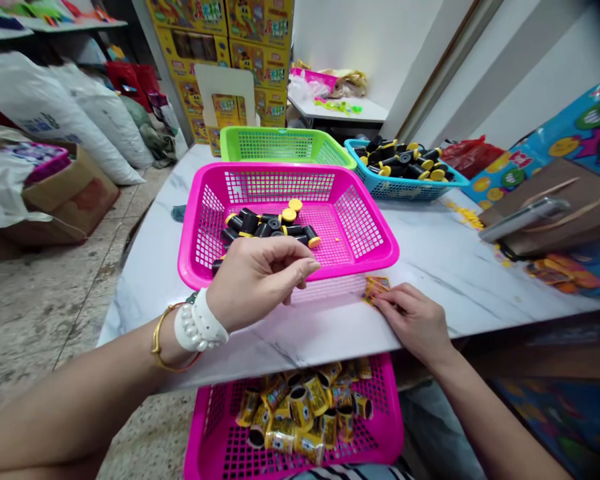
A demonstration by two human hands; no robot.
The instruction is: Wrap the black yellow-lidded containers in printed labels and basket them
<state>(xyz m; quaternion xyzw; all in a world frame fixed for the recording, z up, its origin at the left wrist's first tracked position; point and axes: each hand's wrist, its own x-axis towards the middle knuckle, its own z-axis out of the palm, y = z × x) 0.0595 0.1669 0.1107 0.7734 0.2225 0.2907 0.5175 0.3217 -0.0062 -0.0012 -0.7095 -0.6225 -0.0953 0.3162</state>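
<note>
My left hand (265, 277), with a white band and a gold bracelet at the wrist, is raised over the near rim of a pink basket (287, 272). Its thumb and fingers are pinched together; anything between them is too small or hidden to make out. Inside that basket lie several black cylinders with yellow caps (263, 227) and two loose yellow caps (291, 210). My right hand (415, 320) rests low at the table, fingertips closed on a small yellow-orange printed piece of film (376, 287) just right of the basket's front corner.
Below the table edge a second pink basket (396, 427) holds several yellow-wrapped cylinders (300, 407). A green basket (285, 133) and a blue basket (405, 189) of black cylinders stand behind. A brown paper bag (570, 207) stands right; yellow cartons (260, 60) are stacked at the back.
</note>
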